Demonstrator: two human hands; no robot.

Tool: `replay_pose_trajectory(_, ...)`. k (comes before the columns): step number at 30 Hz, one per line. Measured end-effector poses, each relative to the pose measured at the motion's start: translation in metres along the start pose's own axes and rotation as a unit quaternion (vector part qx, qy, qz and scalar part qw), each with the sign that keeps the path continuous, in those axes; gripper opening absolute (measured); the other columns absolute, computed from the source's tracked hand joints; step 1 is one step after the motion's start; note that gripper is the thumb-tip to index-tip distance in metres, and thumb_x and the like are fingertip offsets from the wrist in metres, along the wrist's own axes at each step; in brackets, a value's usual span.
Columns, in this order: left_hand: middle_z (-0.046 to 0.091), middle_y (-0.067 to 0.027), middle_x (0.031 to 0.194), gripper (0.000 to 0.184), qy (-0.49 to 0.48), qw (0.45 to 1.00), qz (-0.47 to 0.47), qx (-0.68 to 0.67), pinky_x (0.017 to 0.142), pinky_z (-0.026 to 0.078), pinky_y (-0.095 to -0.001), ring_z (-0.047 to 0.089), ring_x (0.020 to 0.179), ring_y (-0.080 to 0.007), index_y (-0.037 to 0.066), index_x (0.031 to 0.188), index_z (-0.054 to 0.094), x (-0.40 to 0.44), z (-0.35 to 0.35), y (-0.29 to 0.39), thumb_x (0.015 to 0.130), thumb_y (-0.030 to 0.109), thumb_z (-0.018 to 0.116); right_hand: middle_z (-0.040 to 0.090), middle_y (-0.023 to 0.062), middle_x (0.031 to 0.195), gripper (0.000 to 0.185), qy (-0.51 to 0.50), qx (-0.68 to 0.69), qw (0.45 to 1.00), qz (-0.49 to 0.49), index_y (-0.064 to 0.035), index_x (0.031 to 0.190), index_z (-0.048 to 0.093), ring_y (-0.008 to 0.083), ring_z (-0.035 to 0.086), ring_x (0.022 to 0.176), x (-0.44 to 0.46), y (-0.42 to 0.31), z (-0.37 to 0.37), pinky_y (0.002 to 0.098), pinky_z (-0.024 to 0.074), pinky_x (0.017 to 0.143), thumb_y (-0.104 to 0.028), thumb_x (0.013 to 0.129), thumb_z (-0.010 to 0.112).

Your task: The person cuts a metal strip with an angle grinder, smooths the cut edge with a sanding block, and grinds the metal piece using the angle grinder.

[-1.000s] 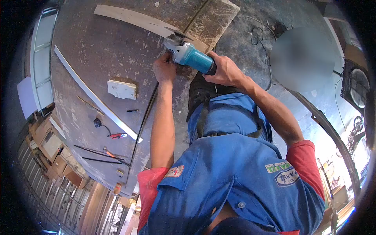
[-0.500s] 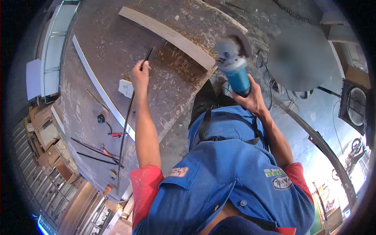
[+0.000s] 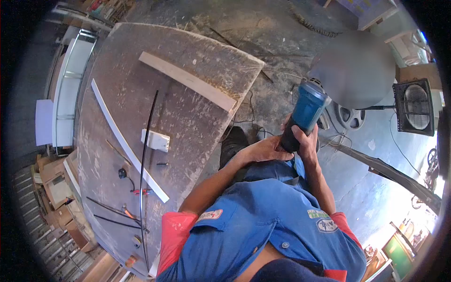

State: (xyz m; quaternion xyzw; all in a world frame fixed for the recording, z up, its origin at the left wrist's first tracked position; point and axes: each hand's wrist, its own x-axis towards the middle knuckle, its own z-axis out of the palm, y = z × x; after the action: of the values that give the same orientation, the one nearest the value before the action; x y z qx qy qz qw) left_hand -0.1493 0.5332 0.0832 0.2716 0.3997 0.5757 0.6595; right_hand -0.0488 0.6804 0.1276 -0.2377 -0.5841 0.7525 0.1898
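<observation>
A teal angle grinder (image 3: 308, 107) is held upright, off the right side of the table, its head partly hidden by a blurred patch. My left hand (image 3: 267, 149) closes on the dark lower end of its body. My right hand (image 3: 306, 138) is wrapped round the same dark handle from the right. On the brown table (image 3: 188, 141) lie a pale wooden board (image 3: 188, 82), a long thin black strip (image 3: 148, 127), a white metal strip (image 3: 127, 136) and a white block (image 3: 158, 140).
Red-handled pliers (image 3: 141, 191), a black coiled item (image 3: 122, 173) and short black strips (image 3: 115, 221) lie on the table. Cables run over the floor to the right. A black fan-like unit (image 3: 416, 108) stands at the far right, with a long dark beam (image 3: 390, 175) below.
My left hand has let go of the black strip, which now lies on the table, and has moved right onto the grinder. The grinder has turned more upright and moved right and down.
</observation>
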Motion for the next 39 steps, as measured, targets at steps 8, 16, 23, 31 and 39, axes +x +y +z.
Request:
replay_pose_trajectory(8, 0.069, -0.0098, 0.122, 0.061, 0.077, 0.994, 0.072, 0.042, 0.099, 0.052, -0.0375, 0.065, 0.112, -0.0199, 0.0, 0.134, 0.056, 0.018, 0.03, 0.019, 0.085, 0.018, 0.086, 0.07, 0.0098, 0.097, 0.049, 0.07, 0.002, 0.996, -0.063, 0.0013, 0.11, 0.063, 0.0185, 0.068, 0.084, -0.009, -0.01, -0.015, 0.0331, 0.0544, 0.078, -0.035, 0.082, 0.08)
replay_pose_trajectory(16, 0.068, -0.018, 0.101, 0.053, 0.149, 0.927, 0.141, 0.314, 0.08, 0.055, -0.0432, 0.07, 0.094, -0.0362, 0.003, 0.118, 0.057, 0.051, 0.014, 0.04, 0.079, 0.023, 0.088, 0.063, 0.0034, 0.092, 0.036, 0.367, -0.006, 0.93, -0.013, -0.0021, 0.11, 0.058, 0.013, 0.063, 0.078, 0.025, -0.024, 0.004, 0.0298, 0.0533, 0.071, -0.02, 0.089, 0.081)
replay_pose_trajectory(23, 0.065, -0.0205, 0.107, 0.059, 0.164, 0.888, 0.176, 0.392, 0.08, 0.055, -0.0472, 0.068, 0.097, -0.0419, 0.002, 0.122, 0.055, 0.113, -0.012, 0.06, 0.077, 0.024, 0.087, 0.071, 0.0085, 0.088, 0.034, 0.368, 0.273, 0.885, 0.08, -0.0039, 0.101, 0.066, 0.02, 0.07, 0.075, 0.091, -0.013, -0.055, 0.0333, 0.0589, 0.067, -0.035, 0.091, 0.078)
replay_pose_trajectory(31, 0.071, -0.0186, 0.103, 0.069, 0.163, 0.903, 0.018, 0.398, 0.084, 0.056, -0.0391, 0.072, 0.094, -0.0302, -0.001, 0.136, 0.057, 0.271, -0.083, 0.064, 0.078, 0.023, 0.088, 0.07, 0.0071, 0.086, 0.029, 0.321, 0.268, 0.903, 0.1, -0.0048, 0.098, 0.067, 0.0188, 0.069, 0.077, 0.247, 0.034, -0.181, 0.0323, 0.0578, 0.072, -0.03, 0.089, 0.077)
replay_pose_trajectory(39, 0.076, -0.0065, 0.104, 0.033, 0.289, 0.94, -0.142, 0.113, 0.087, 0.056, -0.0293, 0.07, 0.092, -0.0128, 0.0, 0.124, 0.069, 0.411, -0.134, 0.036, 0.094, 0.012, 0.073, 0.069, 0.0039, 0.087, 0.027, 0.41, 0.135, 0.893, 0.128, -0.0039, 0.104, 0.065, 0.0157, 0.067, 0.077, 0.362, 0.076, -0.281, 0.0302, 0.0535, 0.07, -0.017, 0.087, 0.08)
